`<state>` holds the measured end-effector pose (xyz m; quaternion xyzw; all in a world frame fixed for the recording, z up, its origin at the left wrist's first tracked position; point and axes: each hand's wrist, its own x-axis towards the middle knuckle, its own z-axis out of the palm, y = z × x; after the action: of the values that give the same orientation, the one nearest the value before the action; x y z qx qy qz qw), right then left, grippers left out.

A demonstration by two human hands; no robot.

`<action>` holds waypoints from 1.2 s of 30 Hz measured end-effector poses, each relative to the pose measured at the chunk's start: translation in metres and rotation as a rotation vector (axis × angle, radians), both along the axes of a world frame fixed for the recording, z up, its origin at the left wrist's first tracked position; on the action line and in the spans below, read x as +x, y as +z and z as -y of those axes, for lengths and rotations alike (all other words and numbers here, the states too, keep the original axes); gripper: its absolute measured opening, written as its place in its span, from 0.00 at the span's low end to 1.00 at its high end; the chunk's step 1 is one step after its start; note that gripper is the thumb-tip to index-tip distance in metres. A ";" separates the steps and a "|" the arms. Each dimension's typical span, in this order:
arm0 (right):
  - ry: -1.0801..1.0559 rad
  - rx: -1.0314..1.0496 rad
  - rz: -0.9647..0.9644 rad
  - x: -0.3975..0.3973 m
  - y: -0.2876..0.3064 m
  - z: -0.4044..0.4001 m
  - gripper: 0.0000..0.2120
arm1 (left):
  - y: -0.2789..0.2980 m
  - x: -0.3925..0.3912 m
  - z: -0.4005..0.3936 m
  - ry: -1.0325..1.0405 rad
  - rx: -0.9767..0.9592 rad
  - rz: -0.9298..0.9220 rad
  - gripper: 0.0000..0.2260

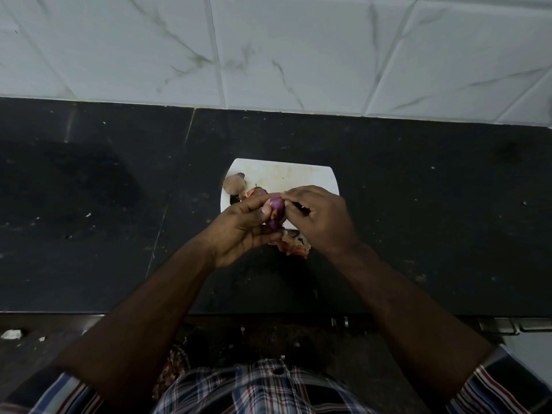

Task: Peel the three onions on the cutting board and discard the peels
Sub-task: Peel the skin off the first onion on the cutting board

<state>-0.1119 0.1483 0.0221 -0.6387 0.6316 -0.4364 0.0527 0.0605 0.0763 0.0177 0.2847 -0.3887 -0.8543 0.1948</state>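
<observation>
A small purple onion [275,212] is held above the near edge of the white cutting board [286,174]. My left hand [243,231] grips it from below and the left. My right hand [319,218] pinches at the onion's top right side with its fingertips. On the board's left edge lies an onion in pale brown skin [234,184], with another reddish onion [257,193] partly hidden behind my left hand. Loose pinkish peels [294,245] lie on the counter just below my hands.
The board sits on a black stone counter [418,219] against a white marble-tiled wall [268,49]. The counter's front edge runs just below my forearms. Small white scraps [12,334] lie on the dark floor at the lower left.
</observation>
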 end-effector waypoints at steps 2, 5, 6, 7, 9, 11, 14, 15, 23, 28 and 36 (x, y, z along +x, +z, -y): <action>-0.004 0.023 -0.010 0.000 0.001 0.000 0.09 | -0.001 0.001 -0.001 -0.011 -0.004 0.006 0.18; -0.042 0.066 -0.006 0.002 0.002 -0.001 0.09 | -0.003 0.002 -0.002 -0.013 0.021 -0.003 0.18; -0.058 0.075 0.025 0.001 0.002 0.000 0.09 | -0.004 0.003 -0.002 -0.012 0.033 -0.011 0.17; -0.073 0.089 0.086 0.001 0.003 0.000 0.09 | -0.004 0.003 -0.001 -0.007 0.042 -0.014 0.16; -0.083 0.128 0.225 0.000 0.004 -0.001 0.10 | -0.004 0.003 0.000 0.008 0.059 -0.011 0.16; -0.045 0.144 0.253 0.000 0.004 -0.003 0.10 | -0.004 0.004 0.001 0.017 0.063 -0.011 0.20; -0.003 0.114 0.194 0.001 0.002 -0.005 0.08 | -0.005 0.006 0.002 0.003 0.049 -0.011 0.22; -0.005 0.100 0.180 0.000 0.002 -0.005 0.07 | -0.006 0.006 0.001 0.002 0.048 -0.009 0.21; -0.067 0.182 0.028 -0.001 -0.004 -0.006 0.01 | -0.003 0.005 -0.001 0.013 0.080 -0.043 0.15; -0.094 0.249 0.131 -0.012 -0.004 -0.012 0.08 | -0.004 0.008 -0.001 0.013 0.111 -0.018 0.17; 0.084 0.255 0.069 -0.009 0.016 -0.007 0.13 | -0.002 0.004 -0.002 -0.036 -0.007 0.055 0.15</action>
<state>-0.1208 0.1556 0.0383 -0.6375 0.6523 -0.3715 0.1735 0.0647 0.0783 0.0160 0.3003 -0.4021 -0.8482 0.1695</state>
